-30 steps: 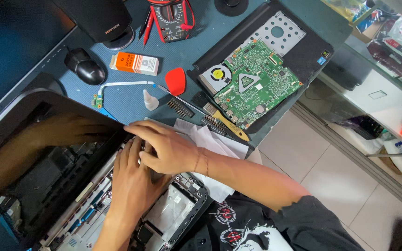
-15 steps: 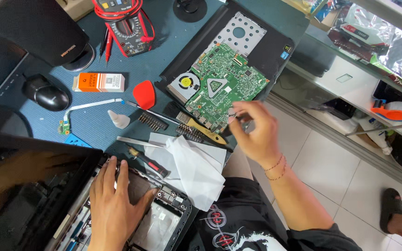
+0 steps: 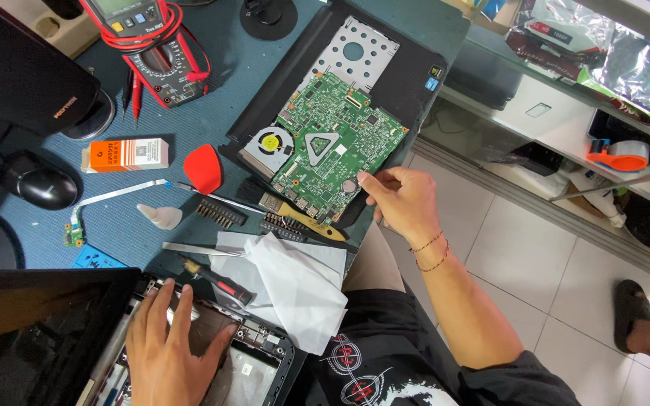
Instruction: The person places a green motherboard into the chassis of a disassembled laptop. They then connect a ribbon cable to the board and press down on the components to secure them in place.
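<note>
- Now the right hand [image 3: 404, 199] sits at the centre of the frame, its thumb and forefinger pinched together at the lower right edge of the green laptop circuit board [image 3: 336, 143]; whether a small part is held between them I cannot tell.
- A second ago this hand lay crossed over the left one on the opened laptop at the lower left; half a second ago it was already off it and reaching towards the board, so the work has shifted from the casing to the board.
- The board lies in its black plastic laptop shell [image 3: 415, 75] in the upper middle of the frame, with a round grey cooling fan [image 3: 268, 141] at its left end.
- The left hand [image 3: 171, 346] stays at the lower left, fingers spread flat on the open black laptop base [image 3: 257, 368], much as before.
- Between the hands lie a crumpled white tissue [image 3: 295, 282], a red-and-black screwdriver [image 3: 216, 282] and a yellow-handled brush [image 3: 295, 214].
- A red plastic pry pick [image 3: 203, 169] rests left of the board on the blue work mat [image 3: 212, 83].
</note>
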